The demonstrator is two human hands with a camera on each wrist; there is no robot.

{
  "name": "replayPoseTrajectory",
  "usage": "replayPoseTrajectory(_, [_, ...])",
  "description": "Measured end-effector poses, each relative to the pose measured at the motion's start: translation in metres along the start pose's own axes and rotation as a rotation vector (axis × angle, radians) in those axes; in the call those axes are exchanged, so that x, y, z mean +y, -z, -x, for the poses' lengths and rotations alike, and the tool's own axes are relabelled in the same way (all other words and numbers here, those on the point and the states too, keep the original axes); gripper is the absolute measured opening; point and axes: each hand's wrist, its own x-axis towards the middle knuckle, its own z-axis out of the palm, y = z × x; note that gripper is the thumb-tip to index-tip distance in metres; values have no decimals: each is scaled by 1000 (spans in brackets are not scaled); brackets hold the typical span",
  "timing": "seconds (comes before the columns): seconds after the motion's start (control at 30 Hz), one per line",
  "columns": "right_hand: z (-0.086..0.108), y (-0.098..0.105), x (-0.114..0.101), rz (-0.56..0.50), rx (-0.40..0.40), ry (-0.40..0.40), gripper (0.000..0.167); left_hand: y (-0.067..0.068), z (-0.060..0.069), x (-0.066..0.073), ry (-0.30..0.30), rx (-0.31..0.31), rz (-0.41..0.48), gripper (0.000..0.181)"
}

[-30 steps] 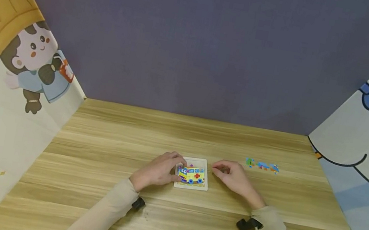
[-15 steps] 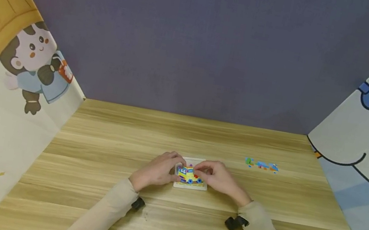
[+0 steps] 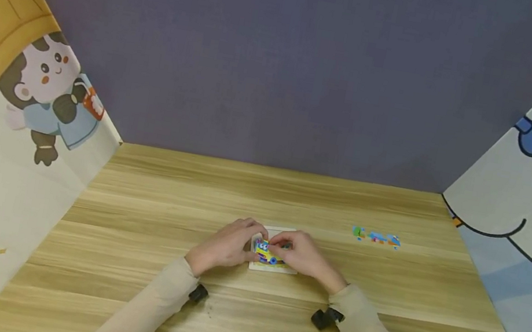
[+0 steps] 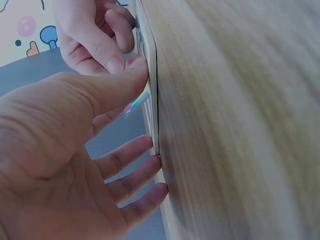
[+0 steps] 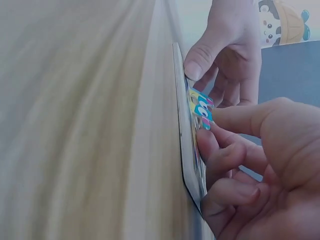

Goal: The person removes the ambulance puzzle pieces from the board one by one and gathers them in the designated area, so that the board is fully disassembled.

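Note:
In the head view a white-rimmed jigsaw tray [image 3: 275, 270] with a yellow ambulance picture lies on the table. My left hand [image 3: 227, 245] rests at its left side; the thumb presses its edge and the other fingers are spread, fairly straight. My right hand [image 3: 306, 253] reaches over the tray's right part, hiding much of the picture. Its thumb and index finger pinch a jigsaw piece [image 5: 202, 107] with cartoon eyes. In the left wrist view this piece [image 4: 136, 104] is tilted, one edge raised off the tray. Where its other edge meets the tray is hidden.
Several loose blue, green and orange jigsaw pieces [image 3: 376, 237] lie in a row on the wooden table [image 3: 162, 184], right of and beyond the tray. A dark panel [image 3: 283, 63] stands at the back. Printed cartoon panels flank both sides.
My right hand has moved left from beside the tray to over the ambulance picture, and now pinches a piece. My left hand stays at the tray's left side.

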Motion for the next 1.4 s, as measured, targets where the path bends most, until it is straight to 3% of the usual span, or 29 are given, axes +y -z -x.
replayPoseTrajectory(0.37, [-2,-3,3,-34,-7,-4,14,0,2,1,-11,1,1,41])
replayPoseTrajectory(0.8, [0,-1,4,-38,-18,11,16,0,3,3,17,-51,-12,45])
replayPoseTrajectory(1.4, [4,2,7,-104,-9,-13,17,0,3,4,17,-51,-12,47])
